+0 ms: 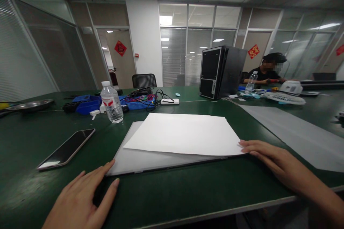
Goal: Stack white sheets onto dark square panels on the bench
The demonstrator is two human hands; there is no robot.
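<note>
A white sheet of paper (182,134) lies askew on top of a flat light-grey panel (126,161) with a thin dark edge, which shows at the left and along the front. My left hand (83,196) is open, fingers spread; its index fingertip touches or nearly touches the panel's near left corner, and the thumb points forward over the table. Stretched out close together, the fingers of my right hand (271,157) rest on the right corner of the paper. Its thumb side lies low at the sheet's edge, and no firm grip shows.
On the green table (172,196) stand a phone (67,148), a water bottle (111,102), blue trays with wires (137,102), a power strip (170,101) and a black computer case (223,73). A grey sheet (301,132) lies right. Another person (264,71) sits beyond.
</note>
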